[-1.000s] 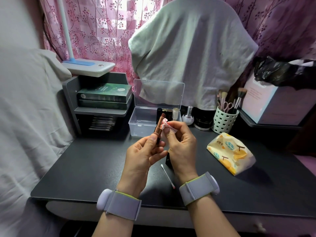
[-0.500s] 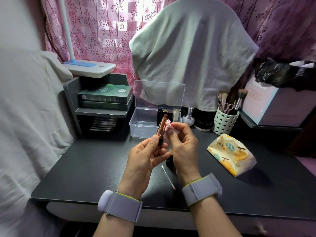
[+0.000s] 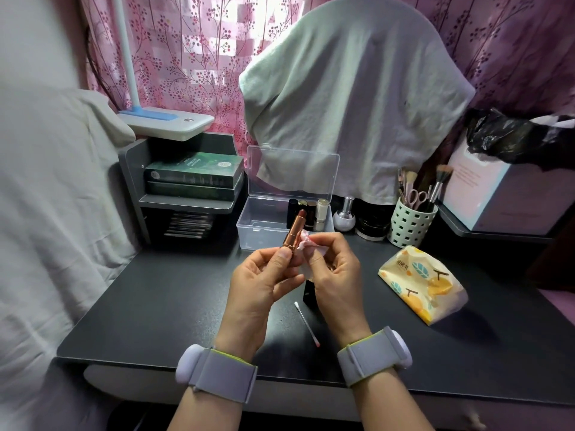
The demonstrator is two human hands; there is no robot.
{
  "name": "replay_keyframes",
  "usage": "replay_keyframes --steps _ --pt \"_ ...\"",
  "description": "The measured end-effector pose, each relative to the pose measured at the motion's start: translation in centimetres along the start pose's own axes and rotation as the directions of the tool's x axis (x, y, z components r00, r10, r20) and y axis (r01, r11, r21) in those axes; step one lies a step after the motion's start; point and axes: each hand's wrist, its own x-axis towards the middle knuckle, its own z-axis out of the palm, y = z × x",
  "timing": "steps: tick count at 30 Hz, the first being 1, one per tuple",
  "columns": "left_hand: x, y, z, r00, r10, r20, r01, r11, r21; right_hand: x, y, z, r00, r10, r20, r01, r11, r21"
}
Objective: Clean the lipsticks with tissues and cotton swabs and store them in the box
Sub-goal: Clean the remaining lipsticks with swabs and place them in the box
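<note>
My left hand point(image 3: 264, 281) grips an uncapped rose-gold lipstick point(image 3: 294, 228) upright above the dark desk. My right hand point(image 3: 334, 272) pinches a pink-stained tissue point(image 3: 306, 245) against the lipstick's tube. A used cotton swab point(image 3: 306, 323) lies on the desk between my wrists. A black cap point(image 3: 309, 294) stands behind my right hand, partly hidden. The clear plastic box point(image 3: 261, 227) sits open at the back, with several lipsticks point(image 3: 311, 213) standing in its right end.
A tissue pack point(image 3: 423, 283) lies to the right. A white holder with brushes and scissors point(image 3: 412, 222), a small bottle point(image 3: 344, 217) and a black jar point(image 3: 371, 230) stand behind. A grey shelf with green boxes point(image 3: 193, 175) is at the back left.
The tissue in my right hand has slid down from the lipstick's tip to its tube, leaving the tip bare. Both hands stay at the same spot.
</note>
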Motion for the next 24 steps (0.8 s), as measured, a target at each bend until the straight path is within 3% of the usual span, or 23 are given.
replay_keyframes --steps 3,8,14,18,21,24 --pt "0.1 0.0 0.0 0.994 0.102 -0.031 -0.098 0.989 0.112 0.1 -0.3 -0.3 0.995 -0.001 -0.104 -0.002 0.999 -0.032" --pt "0.4 -0.2 0.0 0.970 0.236 -0.064 -0.211 0.939 0.273 -0.3 -1.3 -0.5 0.993 -0.031 -0.118 0.024 0.998 -0.057" --pt "0.1 -0.1 -0.1 0.878 0.478 -0.037 -0.349 0.691 0.633 -0.5 -1.9 -0.4 0.970 -0.218 -0.107 0.180 0.941 -0.287" --pt "-0.4 0.3 0.4 0.828 0.561 0.005 -0.420 0.615 0.668 -0.5 -2.2 0.1 0.895 -0.445 0.025 0.413 0.806 -0.424" --pt "-0.4 0.2 0.5 0.811 0.584 0.019 -0.449 0.601 0.661 -0.4 -1.7 0.4 0.862 -0.490 0.129 0.491 0.746 -0.450" --pt "-0.5 0.1 0.3 0.798 0.601 0.044 -0.474 0.581 0.662 -0.3 -1.5 0.4 0.857 -0.497 0.136 0.499 0.736 -0.457"
